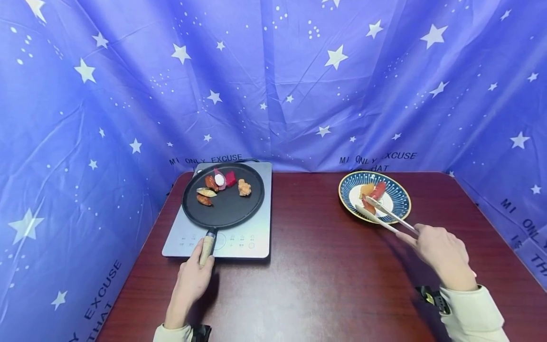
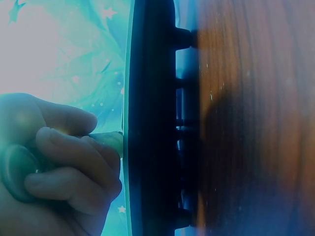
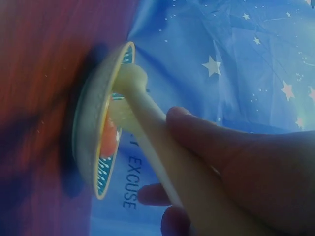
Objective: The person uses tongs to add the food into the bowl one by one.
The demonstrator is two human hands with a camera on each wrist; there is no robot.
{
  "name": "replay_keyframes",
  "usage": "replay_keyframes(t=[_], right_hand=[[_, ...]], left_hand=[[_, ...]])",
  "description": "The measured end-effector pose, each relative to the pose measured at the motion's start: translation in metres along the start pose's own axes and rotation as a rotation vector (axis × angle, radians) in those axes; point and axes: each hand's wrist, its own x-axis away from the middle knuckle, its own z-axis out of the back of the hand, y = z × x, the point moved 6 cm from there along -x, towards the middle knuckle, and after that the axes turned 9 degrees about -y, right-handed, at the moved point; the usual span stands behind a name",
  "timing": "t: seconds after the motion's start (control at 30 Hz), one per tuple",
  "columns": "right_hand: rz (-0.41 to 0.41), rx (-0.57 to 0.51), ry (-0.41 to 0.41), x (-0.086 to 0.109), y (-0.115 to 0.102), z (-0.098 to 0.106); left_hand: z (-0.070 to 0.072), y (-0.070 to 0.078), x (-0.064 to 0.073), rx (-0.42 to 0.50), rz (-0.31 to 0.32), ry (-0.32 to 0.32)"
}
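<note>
Head | left hand (image 1: 193,278) grips pan handle (image 1: 207,249) | right hand (image 1: 442,251) holds tongs (image 1: 393,216) | curtain (image 1: 295,85) reads "ONLY EXCUSE"

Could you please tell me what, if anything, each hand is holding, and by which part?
The left hand grips the frying pan by its handle; the right hand holds the tongs by their arms.

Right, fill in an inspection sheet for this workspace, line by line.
Surface: glossy dark red tabletop.
Job's things: pan bearing food pieces, on a hob; patterned plate with more food; tongs, tips over the plate.
Clutter: nothing seen.
Grippers: left hand grips the pan's handle; right hand holds the tongs.
Cables: apparently a dark cord behind the hob.
Surroundings: blue curtain with stars and lettering.
</note>
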Motion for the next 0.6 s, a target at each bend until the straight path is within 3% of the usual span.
replay_keyframes(t=[0.3, 0.6], right_hand=[[-0.080, 0.007, -0.112, 0.002, 0.012, 0.009], [-0.057, 0.013, -0.170, -0.001, 0.016, 0.015]], left_hand=[[0.002, 0.000, 0.000, 0.000, -0.006, 0.005], [0.001, 0.001, 0.000, -0.001, -0.009, 0.005]])
